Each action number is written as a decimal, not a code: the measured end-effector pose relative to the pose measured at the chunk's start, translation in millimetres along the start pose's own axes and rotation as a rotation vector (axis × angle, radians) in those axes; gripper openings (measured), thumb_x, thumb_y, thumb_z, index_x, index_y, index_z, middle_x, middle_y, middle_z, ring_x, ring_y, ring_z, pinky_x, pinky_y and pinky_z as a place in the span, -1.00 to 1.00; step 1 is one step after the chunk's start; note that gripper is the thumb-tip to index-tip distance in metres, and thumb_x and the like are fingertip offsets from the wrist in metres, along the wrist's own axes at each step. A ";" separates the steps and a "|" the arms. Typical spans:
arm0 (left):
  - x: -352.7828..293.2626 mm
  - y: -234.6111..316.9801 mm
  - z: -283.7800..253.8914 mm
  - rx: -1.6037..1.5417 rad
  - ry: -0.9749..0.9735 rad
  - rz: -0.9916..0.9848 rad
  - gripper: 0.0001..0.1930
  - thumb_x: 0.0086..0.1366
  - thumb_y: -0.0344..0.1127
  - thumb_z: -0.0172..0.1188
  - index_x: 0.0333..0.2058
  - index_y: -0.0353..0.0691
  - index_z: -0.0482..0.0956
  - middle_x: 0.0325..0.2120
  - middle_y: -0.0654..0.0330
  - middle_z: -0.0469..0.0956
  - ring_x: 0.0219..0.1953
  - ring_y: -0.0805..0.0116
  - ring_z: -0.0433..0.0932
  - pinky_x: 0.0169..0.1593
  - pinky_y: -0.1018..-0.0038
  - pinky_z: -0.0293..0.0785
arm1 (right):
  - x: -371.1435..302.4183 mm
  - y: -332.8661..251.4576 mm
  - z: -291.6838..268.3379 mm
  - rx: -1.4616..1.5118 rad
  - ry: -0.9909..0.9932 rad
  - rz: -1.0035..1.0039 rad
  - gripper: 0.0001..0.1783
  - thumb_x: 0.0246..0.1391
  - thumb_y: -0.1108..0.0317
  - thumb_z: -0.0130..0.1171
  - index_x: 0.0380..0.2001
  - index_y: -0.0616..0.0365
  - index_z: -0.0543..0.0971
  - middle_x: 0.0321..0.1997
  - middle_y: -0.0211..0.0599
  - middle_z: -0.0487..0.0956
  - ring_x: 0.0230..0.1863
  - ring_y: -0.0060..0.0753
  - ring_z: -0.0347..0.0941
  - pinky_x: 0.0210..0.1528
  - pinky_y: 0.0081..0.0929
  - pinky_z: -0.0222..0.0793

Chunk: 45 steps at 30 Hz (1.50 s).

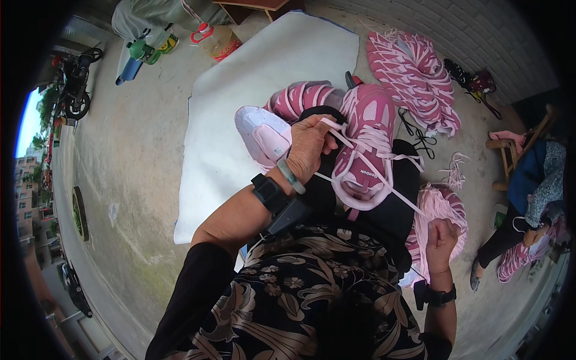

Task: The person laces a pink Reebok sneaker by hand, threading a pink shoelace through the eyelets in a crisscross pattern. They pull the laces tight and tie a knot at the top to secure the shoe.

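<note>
A pink sneaker (367, 129) rests on my lap, its toe pointing away from me and its collar toward me. Its pale pink shoelace (393, 191) is threaded through the upper eyelets and trails loose on both sides. At the shoe's left side, my left hand (312, 143) is closed in a pinch on one part of the lace. My right hand (443, 240) is a fist lower right, and a stretch of lace runs taut toward it from the shoe. Behind that fist lies a pink bundle of laces and shoes (451, 210).
Left of my lap, more pink shoes (261, 135) sit on a white sheet (234, 174). A large row of laced pink shoes (414, 78) lies at the far right. Bottles (219, 42) stand at the back. A seated person (534, 186) is at the right beside a wooden chair (507, 156).
</note>
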<state>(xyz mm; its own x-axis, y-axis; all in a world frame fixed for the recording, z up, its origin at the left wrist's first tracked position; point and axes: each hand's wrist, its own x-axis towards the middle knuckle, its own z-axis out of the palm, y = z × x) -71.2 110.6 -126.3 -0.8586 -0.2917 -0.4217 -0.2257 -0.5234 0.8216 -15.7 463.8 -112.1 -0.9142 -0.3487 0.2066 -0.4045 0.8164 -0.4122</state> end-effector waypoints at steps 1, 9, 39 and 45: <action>1.6 -1.1 1.6 0.025 0.004 0.004 -0.86 0.20 -0.35 0.10 -0.36 -0.31 0.51 -0.60 0.23 0.51 -0.73 0.55 0.42 -0.71 0.68 0.24 | -25.4 29.4 -2.8 -0.005 0.039 0.083 -0.93 -0.14 0.49 0.11 -0.55 0.09 0.42 -0.59 -0.34 0.38 -0.52 -0.30 0.28 -0.33 -0.37 0.12; -4.2 -15.0 16.4 0.358 -0.098 0.074 -0.84 0.18 -0.41 0.04 -0.23 -0.25 0.42 -0.53 0.27 0.46 -0.61 0.57 0.41 -0.59 0.68 0.32 | -68.4 93.7 15.1 0.099 -0.340 0.227 -0.84 -0.21 0.45 0.14 -0.44 0.15 0.47 -0.45 -0.20 0.48 -0.42 -0.17 0.40 -0.37 -0.35 0.28; -23.1 -10.9 70.0 1.533 -0.577 1.296 -0.85 -0.20 -0.42 0.12 -0.55 -0.31 0.54 -0.05 0.09 0.34 0.10 -0.01 0.20 0.15 -0.10 -0.05 | 82.5 -66.2 82.5 0.895 -0.013 0.208 -0.43 -0.19 0.54 0.20 -0.02 0.23 0.31 -0.26 -0.21 0.45 -0.31 -0.42 0.41 -0.33 -0.56 0.40; -50.3 55.3 -30.5 1.723 -0.266 1.141 -0.92 -0.17 -0.48 0.09 -0.58 -0.28 0.44 -0.02 0.05 0.33 0.10 -0.05 0.21 0.14 -0.07 -0.05 | 49.7 -60.6 69.8 0.740 -0.045 0.214 -0.61 -0.18 0.45 0.27 -0.23 0.19 0.39 -0.41 -0.28 0.43 -0.49 -0.43 0.34 -0.45 -0.57 0.35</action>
<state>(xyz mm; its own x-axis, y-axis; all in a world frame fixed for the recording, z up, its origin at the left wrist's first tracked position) -26.4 71.9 -71.3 -0.8882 0.3078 0.3411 0.3662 0.9226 0.1211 -38.4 364.9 -138.8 -0.9682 -0.2489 0.0260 -0.1157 0.3531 -0.9284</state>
